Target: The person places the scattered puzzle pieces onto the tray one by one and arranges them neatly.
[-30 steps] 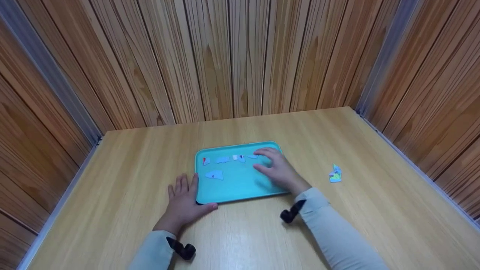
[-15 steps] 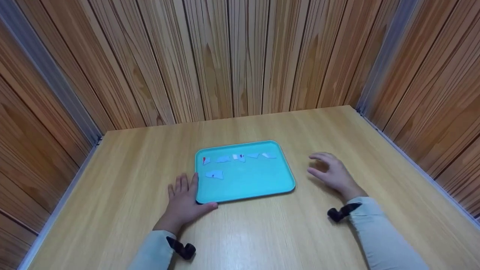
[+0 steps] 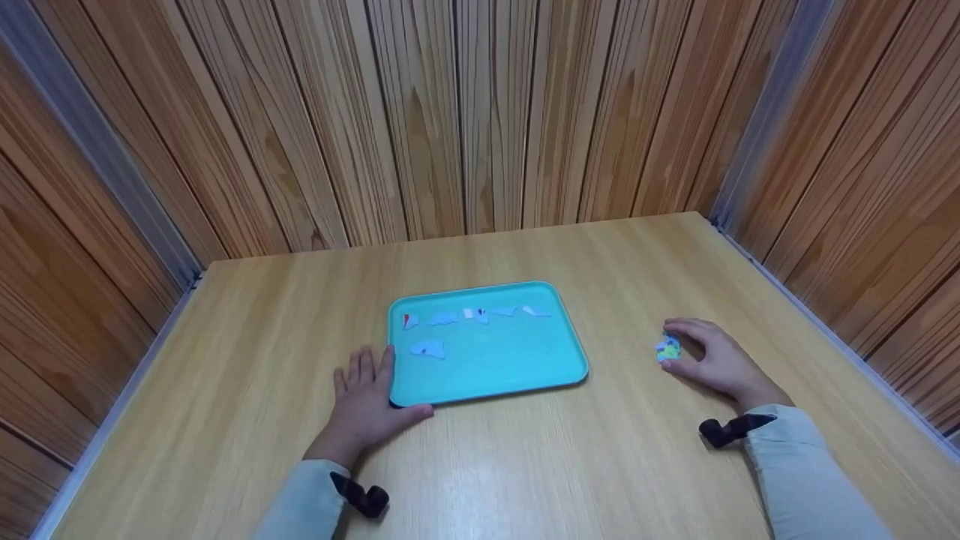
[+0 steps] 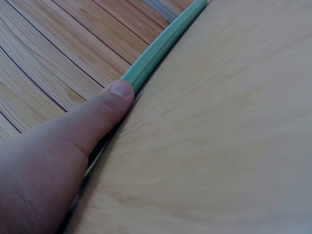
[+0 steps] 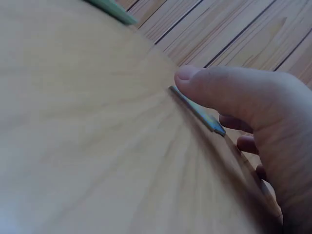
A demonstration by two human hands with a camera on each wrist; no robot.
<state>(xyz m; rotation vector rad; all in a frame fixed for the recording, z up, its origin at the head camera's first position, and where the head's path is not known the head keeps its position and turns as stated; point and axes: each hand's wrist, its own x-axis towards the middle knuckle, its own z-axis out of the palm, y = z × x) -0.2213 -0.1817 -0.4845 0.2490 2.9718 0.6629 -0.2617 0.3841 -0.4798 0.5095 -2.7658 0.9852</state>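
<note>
My right hand (image 3: 720,360) is at a small stack of colourful, irregular puzzle pieces (image 3: 668,347) on the table, right of the tray. Its thumb and forefinger span the stack and pinch it at opposite ends. The right wrist view shows the thumb at the near end of the thin pieces (image 5: 197,109). My left hand (image 3: 367,409) rests with spread, straight fingers against the left corner of the turquoise tray (image 3: 495,367); in the left wrist view the thumb lies along the tray rim (image 4: 156,53). Several pale blue puzzle pieces (image 3: 444,319) form a row near the tray's far edge, with one piece (image 3: 427,349) below them.
The wooden table (image 3: 525,465) carries the tray near its middle. Wood-panelled walls (image 3: 465,120) stand behind the table and on both sides. Small black wrist cameras (image 3: 366,500) stick out from both sleeves.
My right hand has left the tray, where a pale piece now lies at the row's right end, and moved right to the stack. The left hand has stayed at the tray corner.
</note>
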